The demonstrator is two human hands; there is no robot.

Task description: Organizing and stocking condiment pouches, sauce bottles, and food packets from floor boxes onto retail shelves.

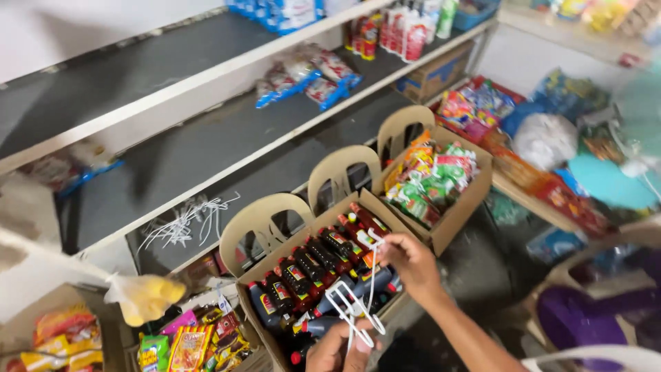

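- Left hand (pixel 337 350), nearest, pinches white plastic strapping (pixel 354 313) over the carton of sauce bottles (pixel 310 275).
- Right hand (pixel 412 262) fingers grip its upper end above the carton; pulling it clear looks next.

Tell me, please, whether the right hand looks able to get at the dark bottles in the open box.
Probably yes. The right hand hovers just over the dark bottles in the open cardboard box, with nothing covering them, though its grip already pinches a white plastic strap.

Bottles (pixel 323 265) in box (pixel 275 344) on chair (pixel 258 220), sachet box (pixel 458 207) right.
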